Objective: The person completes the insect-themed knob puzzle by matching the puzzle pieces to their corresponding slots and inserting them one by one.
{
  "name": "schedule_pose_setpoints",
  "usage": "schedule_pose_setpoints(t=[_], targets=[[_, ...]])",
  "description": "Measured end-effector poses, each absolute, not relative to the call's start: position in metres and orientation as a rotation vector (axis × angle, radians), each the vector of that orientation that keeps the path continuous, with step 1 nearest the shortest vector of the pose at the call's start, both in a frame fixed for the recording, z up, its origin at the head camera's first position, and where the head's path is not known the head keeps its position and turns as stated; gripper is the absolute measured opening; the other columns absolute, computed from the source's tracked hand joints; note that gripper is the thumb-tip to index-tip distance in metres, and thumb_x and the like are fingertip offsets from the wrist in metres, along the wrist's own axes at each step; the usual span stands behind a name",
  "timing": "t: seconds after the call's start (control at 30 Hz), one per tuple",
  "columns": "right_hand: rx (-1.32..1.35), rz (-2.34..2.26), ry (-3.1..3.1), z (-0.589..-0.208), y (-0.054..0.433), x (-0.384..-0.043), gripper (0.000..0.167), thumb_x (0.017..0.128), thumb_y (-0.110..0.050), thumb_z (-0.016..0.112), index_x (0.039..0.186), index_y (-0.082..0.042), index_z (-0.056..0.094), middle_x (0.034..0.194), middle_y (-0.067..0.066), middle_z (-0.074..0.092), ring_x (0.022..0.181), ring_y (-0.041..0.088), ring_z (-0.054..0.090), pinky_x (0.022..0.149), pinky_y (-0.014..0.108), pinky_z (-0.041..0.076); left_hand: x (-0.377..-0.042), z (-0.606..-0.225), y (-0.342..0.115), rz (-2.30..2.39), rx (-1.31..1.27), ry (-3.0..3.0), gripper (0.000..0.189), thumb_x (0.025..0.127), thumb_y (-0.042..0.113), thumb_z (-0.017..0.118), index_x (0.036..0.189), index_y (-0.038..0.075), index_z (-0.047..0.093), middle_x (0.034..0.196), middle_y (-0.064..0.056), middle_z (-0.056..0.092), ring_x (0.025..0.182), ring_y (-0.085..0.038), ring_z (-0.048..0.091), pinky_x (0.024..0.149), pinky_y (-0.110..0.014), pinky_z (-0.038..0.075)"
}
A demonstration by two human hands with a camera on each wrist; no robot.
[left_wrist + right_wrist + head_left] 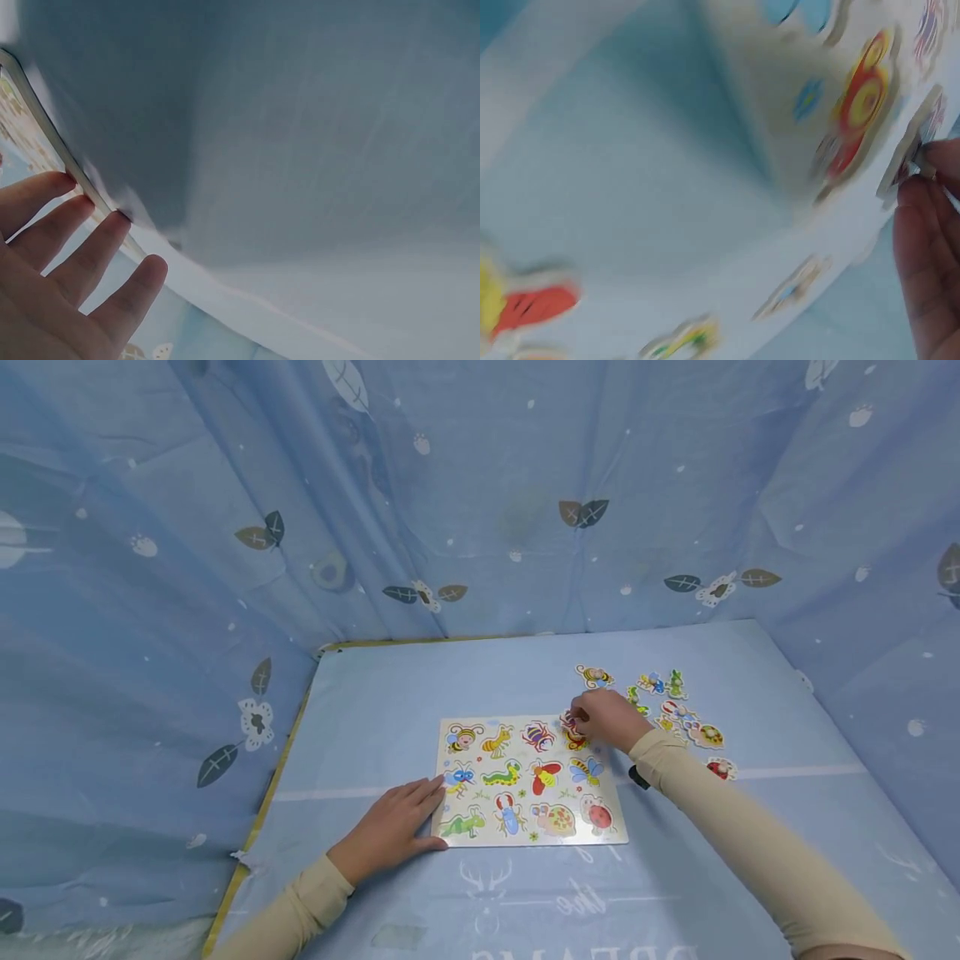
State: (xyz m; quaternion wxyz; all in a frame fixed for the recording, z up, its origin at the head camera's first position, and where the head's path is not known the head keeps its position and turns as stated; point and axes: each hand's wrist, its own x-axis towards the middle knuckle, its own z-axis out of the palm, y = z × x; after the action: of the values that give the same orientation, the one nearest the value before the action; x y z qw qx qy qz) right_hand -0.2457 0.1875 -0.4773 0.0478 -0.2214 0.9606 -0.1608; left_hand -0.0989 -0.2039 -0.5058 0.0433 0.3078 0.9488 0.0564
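A person's two bare hands, in beige sleeves (750,835), work at a shallow insect puzzle board (495,841) lying flat at the centre of the head view, a little below the middle. The board shows twelve colourful creatures in three rows of four, among them a bee at its upper left and a ladybird at its lower right. The left hand (396,828), at lower centre-left, holds nothing: its fingers extend to the board's left edge, and its thumb lies by the lower left corner. The right hand (609,718), right of centre, pinches a small purple-and-red puzzle piece (906,156) between thumb and fingers, above the board's upper right corner. In the right wrist view this piece appears tilted, nearly edge-on, at the right side of the frame; its exact figure is hard to make out. Near that hand, toward the right of the head view, loose pieces lie scattered: a striped bee piece (596,677) above the hand, a green insect piece (676,684) farther right, and, lower down, a spotted yellow piece (707,735) and a ladybird piece (722,768). Beneath everything spreads a pale blue tablecloth (375,693), with white lettering at the bottom. Blue leaf-patterned drapes (510,568) fill the upper frame.
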Motion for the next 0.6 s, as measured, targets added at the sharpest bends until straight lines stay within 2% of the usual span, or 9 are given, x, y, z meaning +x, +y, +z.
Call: schedule_pose_setpoints(t=[0.27,0.47,0.6], targets=[[-0.887,-0.427,2.906,-0.496,0.152,-0.246,0.01,0.097,-0.011,0.071,0.094,-0.012,0.081,0.088,0.001,0.076,0.069,0.008,0.057,0.067,0.027,0.052,-0.095,-0.508,-0.202,0.139,0.937,2.906,0.082,0.092,0.058,0.07,0.151,0.004,0.053,0.162,-0.01,0.047,0.144,-0.033,0.051,0.114,-0.051,0.047],[-0.945,-0.484,2.891,-0.498,0.143,-0.245,0.013,0.098,-0.009,0.069,0.092,-0.013,0.08,0.085,0.0,0.074,0.066,0.009,0.052,0.066,0.028,0.047,-0.093,-0.506,-0.202,0.095,0.923,2.917,0.079,0.094,0.058,0.069,0.15,0.005,0.054,0.161,-0.009,0.048,0.143,-0.032,0.052,0.113,-0.049,0.048],[-0.95,-0.498,2.885,-0.499,0.139,-0.246,0.013,0.098,-0.008,0.069,0.092,-0.012,0.08,0.085,0.0,0.074,0.066,0.009,0.052,0.066,0.027,0.047,-0.092,-0.505,-0.204,0.09,0.927,2.929,0.078,0.094,0.057,0.069,0.15,0.005,0.054,0.16,-0.009,0.049,0.143,-0.031,0.052,0.113,-0.049,0.048]])
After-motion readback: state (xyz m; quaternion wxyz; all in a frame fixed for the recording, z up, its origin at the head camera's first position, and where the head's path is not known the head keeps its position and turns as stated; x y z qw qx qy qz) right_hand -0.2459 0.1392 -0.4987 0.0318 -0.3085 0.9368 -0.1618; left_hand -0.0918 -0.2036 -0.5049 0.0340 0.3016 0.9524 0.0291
